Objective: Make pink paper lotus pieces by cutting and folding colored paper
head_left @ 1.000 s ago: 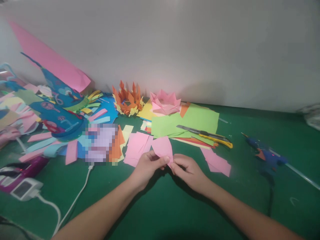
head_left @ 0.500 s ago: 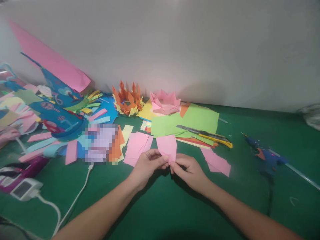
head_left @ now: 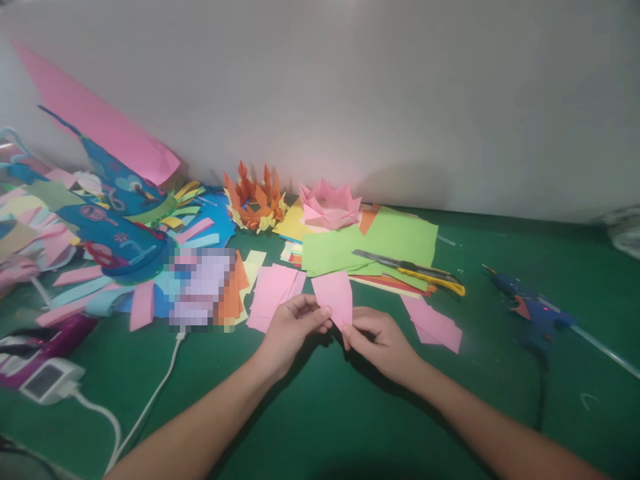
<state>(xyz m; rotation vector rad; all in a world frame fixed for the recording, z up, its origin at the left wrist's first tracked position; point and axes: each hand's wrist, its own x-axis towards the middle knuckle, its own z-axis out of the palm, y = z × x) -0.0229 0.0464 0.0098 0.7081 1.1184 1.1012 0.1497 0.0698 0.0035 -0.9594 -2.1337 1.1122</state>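
Note:
A small piece of pink paper (head_left: pixel 334 296) is held up between both hands, just above the green table. My left hand (head_left: pixel 295 331) pinches its lower left side between thumb and fingers. At its lower right corner, my right hand (head_left: pixel 379 341) grips the paper the same way. Left of it lies a stack of pink paper pieces (head_left: pixel 273 297), partly behind my left hand. To the right, beyond my right hand, are several loose pink pieces (head_left: pixel 434 323). A yellow box cutter (head_left: pixel 410 270) with its blade out rests on green paper sheets (head_left: pixel 330 252) behind the hands.
Behind stand an orange paper crown (head_left: pixel 255 200) and a pink paper crown (head_left: pixel 330 204), near the wall. A blue glue gun (head_left: pixel 533 310) lies at right. Blue cone hats (head_left: pixel 117 233) with paper strips crowd the left, near a power strip (head_left: pixel 45 347) and white cable (head_left: pixel 173 357).
My left thumb and fingers have shifted slightly left and up along the pink paper's edge, showing more of its lower part. My right hand stays nearly in place.

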